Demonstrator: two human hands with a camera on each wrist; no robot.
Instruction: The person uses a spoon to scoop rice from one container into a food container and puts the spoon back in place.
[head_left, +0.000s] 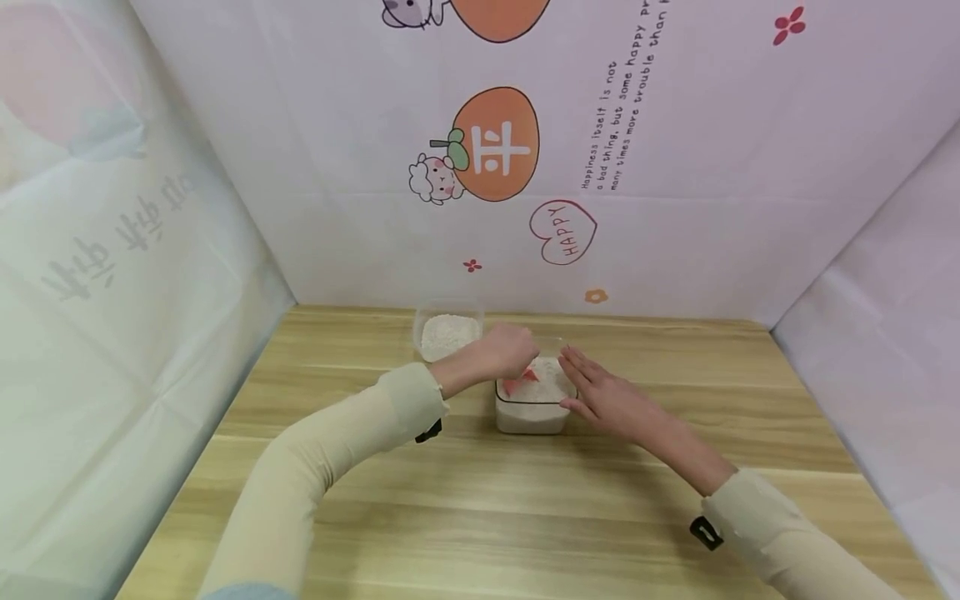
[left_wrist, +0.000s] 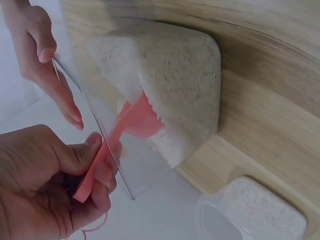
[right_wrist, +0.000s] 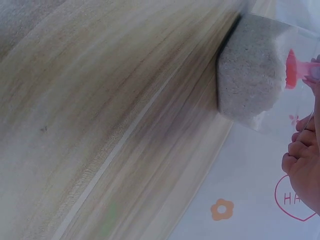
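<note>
My left hand (head_left: pixel 510 350) grips the handle of a pink scoop (left_wrist: pixel 142 117) over a clear square container. The scoop's head dips into pale, rice-like grains (left_wrist: pixel 185 75) that fill much of this container (head_left: pixel 531 418). In the left wrist view, the thumb and curled fingers wrap the handle beside the container's rim. At the right side of the same container, my right hand (head_left: pixel 611 404) lies with its fingers extended along the rim and its thumb near the front corner.
Behind and left of the large container stands a smaller clear tub (head_left: pixel 448 333) with white grains in it. Both sit on a wood-grain table (head_left: pixel 465 508). White printed sheets (head_left: pixel 360 167) rise behind and at both sides.
</note>
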